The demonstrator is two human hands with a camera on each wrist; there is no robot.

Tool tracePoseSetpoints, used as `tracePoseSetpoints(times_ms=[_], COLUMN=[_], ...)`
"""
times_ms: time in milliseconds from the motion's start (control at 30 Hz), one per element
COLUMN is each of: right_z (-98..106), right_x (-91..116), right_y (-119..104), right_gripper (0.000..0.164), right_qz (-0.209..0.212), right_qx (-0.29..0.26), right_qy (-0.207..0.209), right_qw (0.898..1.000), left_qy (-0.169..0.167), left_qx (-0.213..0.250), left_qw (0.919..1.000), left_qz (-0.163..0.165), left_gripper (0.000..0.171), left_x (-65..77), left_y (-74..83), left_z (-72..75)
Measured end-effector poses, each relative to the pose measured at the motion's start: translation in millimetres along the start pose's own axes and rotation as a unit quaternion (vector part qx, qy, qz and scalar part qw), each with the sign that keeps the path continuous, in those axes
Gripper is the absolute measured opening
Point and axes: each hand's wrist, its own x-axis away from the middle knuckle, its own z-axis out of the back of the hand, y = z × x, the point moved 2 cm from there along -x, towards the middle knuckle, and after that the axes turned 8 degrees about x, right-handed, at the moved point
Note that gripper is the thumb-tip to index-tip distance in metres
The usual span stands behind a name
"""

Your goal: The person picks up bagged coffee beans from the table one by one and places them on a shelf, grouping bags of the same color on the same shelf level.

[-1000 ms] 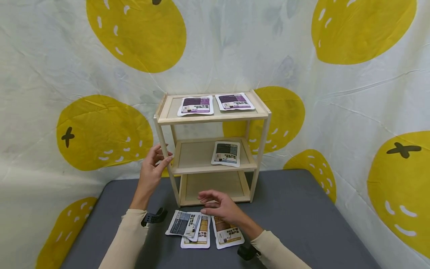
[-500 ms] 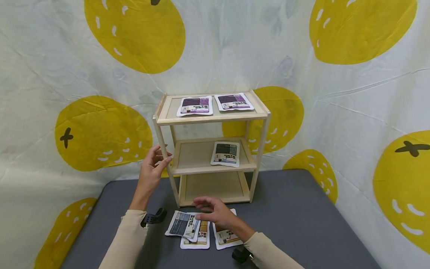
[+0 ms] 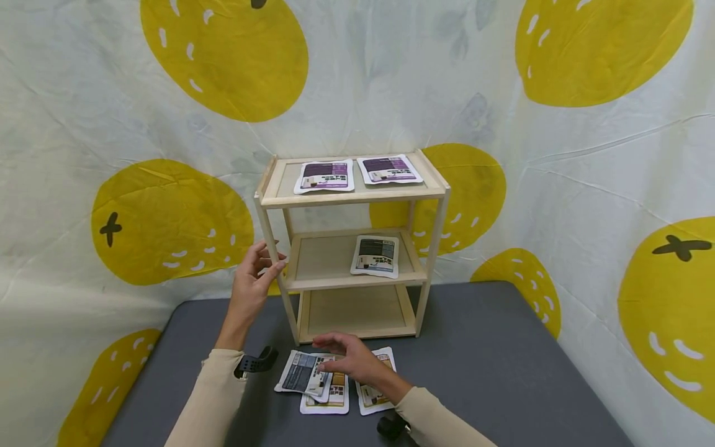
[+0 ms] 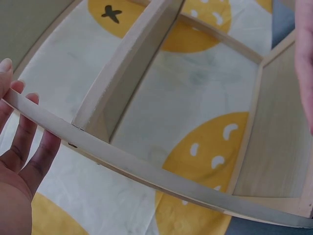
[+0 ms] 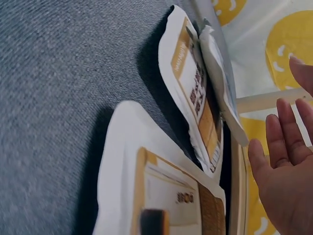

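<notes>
My left hand (image 3: 251, 287) grips the left front post of a small wooden three-tier shelf (image 3: 313, 284), thumb on one side and fingers behind, as the left wrist view confirms. Low over the table, my right hand (image 3: 354, 360) holds nothing; its fingers are relaxed and spread above several flat pouches. Nearest to it lies a blue-grey pouch (image 3: 298, 372), overlapping an orange-and-white pouch (image 3: 326, 408). Under the right wrist is a brown-and-yellow pouch (image 3: 371, 403), partly hidden by the hand. Whether my right fingertips touch the blue-grey pouch, I cannot tell.
Two purple pouches (image 3: 326, 176) lie side by side on the top tier. A dark green-grey pouch (image 3: 375, 256) is on the right of the middle tier. The shelf stands on a dark grey table (image 3: 480, 360) before a fruit-patterned curtain (image 3: 586, 167).
My right hand has moved left, from over the brown-and-yellow pouch to above the blue-grey pouch. The left hand keeps its grip on the shelf post.
</notes>
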Motion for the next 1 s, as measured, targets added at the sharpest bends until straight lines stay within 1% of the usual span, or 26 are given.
tracePoseSetpoints(times_ms=[100,333,433,567,600,700,833,900,1000], right_z=[-3,-9,-11,-13,-13,-13,-15,-17,-22], right_x=[-2,-5,-6,-7,-6,-6,-7,-8,-11], right_y=[3,10,11,11,11,10,9,9,9], right_gripper=[0.052,0.053,0.053,0.05,0.049,0.045,0.044,0.047,0.055], right_qz=[-0.007,0.002,-0.003,-0.017,-0.021,-0.031,-0.043,-0.056,-0.084], right_qx=[-0.001,0.005,0.009,0.014,0.016,0.031,0.061,0.072,0.104], right_qy=[0.004,0.007,0.008,0.021,0.024,0.032,0.027,0.018,0.004], right_qw=[1.0,1.0,1.0,1.0,0.999,0.999,0.997,0.996,0.991], left_qy=[0.004,0.009,0.009,0.01,0.01,0.009,0.004,0.001,-0.003], left_qx=[0.003,0.004,0.001,0.004,0.005,0.007,0.006,0.008,0.01], left_qw=[1.0,0.9999,0.9999,0.9999,0.9999,0.9999,1.0,1.0,0.9999], left_qz=[0.006,0.013,0.012,0.01,0.009,0.005,-0.002,-0.005,-0.006], left_gripper=[0.045,0.045,0.046,0.049,0.049,0.048,0.046,0.045,0.045], left_x=[0.3,0.4,-1.4,-3.8,-4.1,-4.4,-4.6,-4.7,-4.8], left_y=[0.1,-0.1,-11.1,-25.6,-27.1,-28.9,-28.9,-27.8,-26.5], left_z=[0.0,0.4,2.9,6.0,6.3,6.9,7.7,7.8,7.9])
